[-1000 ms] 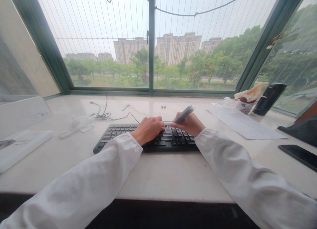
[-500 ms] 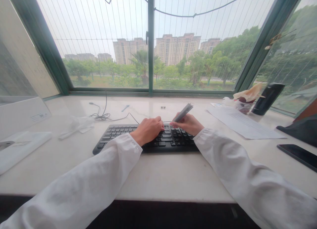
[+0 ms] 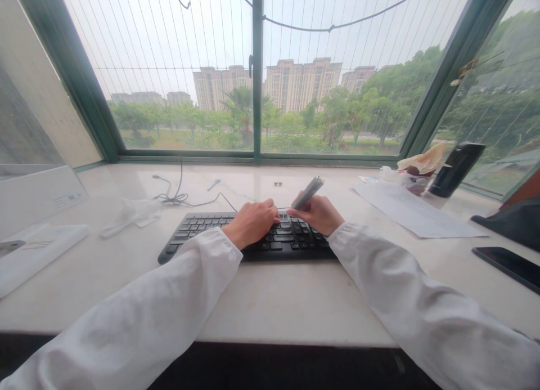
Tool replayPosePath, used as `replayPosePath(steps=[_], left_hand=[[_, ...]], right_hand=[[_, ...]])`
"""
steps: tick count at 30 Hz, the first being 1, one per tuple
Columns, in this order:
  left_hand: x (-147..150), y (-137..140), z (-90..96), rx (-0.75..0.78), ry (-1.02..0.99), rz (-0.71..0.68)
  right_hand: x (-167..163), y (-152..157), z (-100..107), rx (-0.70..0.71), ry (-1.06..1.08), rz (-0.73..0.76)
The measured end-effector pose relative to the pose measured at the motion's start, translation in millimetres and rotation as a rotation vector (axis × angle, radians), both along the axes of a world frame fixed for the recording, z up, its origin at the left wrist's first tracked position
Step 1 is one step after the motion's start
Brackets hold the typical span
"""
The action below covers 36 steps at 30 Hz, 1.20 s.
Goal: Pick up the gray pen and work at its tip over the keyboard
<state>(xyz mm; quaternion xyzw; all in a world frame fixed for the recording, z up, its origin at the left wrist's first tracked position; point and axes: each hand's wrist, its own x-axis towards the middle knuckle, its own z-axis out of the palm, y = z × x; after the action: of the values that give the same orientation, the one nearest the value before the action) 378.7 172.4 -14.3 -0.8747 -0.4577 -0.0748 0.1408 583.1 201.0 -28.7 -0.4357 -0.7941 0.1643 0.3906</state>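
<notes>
Right hand (image 3: 321,214) around grey tool (image 3: 307,193) (tilted), above black keyboard (image 3: 276,246)

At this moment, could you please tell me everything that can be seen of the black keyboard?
The keyboard is wide, black and plastic-looking, with rows of dark keys. It lies on the pale tabletop, long edge toward the person; a dark cable runs to its back. The left hand lies on its middle, hiding many keys. The right hand, holding a grey tool, covers part of its right side; whether it touches is unclear.
</notes>
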Motion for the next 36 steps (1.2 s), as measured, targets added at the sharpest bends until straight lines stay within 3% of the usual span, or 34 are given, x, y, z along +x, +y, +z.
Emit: replayPosePath(steps=[11,30,36], left_hand=[[-0.9,0.6,-1.0,0.005,0.016,-0.030],[0.0,-5.3,2.0,-0.012,-0.069,0.015],[2.9,-7.0,-3.2,0.022,-0.157,-0.043]], right_hand=[[3.5,2.4,3.5,0.010,-0.013,-0.083],[-0.3,4.7,-3.4,-0.047,0.034,-0.018],[2.2,6.3,0.2,0.072,0.066,-0.171]])
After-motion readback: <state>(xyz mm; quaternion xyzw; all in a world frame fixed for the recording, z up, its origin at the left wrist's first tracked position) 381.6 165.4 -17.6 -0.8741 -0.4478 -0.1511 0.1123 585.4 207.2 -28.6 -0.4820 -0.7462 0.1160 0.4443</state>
